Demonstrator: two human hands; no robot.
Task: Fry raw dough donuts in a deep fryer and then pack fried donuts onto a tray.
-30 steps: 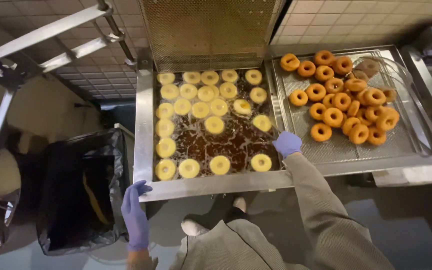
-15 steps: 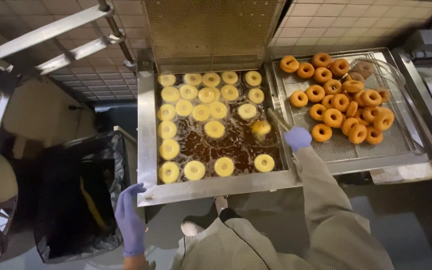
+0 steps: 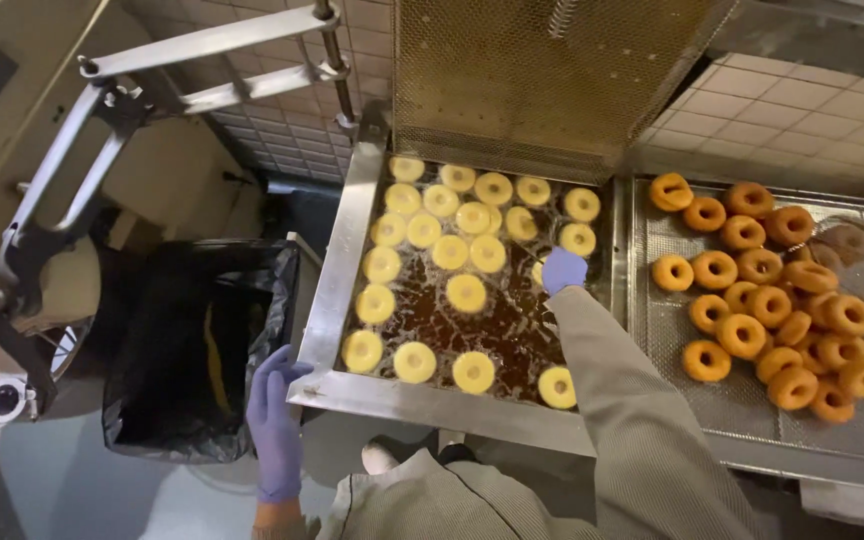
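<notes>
1. The left hand, in a purple glove, hangs at the near left corner of the fryer. Its fingers are straight and held loosely together, their tips touching or just short of the steel rim; the view does not settle which. It grips nothing.
2. Left of that hand stands a bin lined with a black bag, close beside the fryer's left wall.
3. The right hand, also gloved in purple, reaches over the oil near the fryer's right edge. Its fingers are curled in together, but whether they pinch anything cannot be told, as the glove hides what is under it. A pale doughnut shows just at its left side.
4. Pale yellow doughnuts float across the dark oil, from the near rim to the far edge.
5. Right of the fryer, a wire draining tray carries browned doughnuts, heaped toward its right side.
6. At the far edge of the fryer a mesh screen stands raised.
7. On the far left, a metal arm frame stands well apart from both hands.
</notes>
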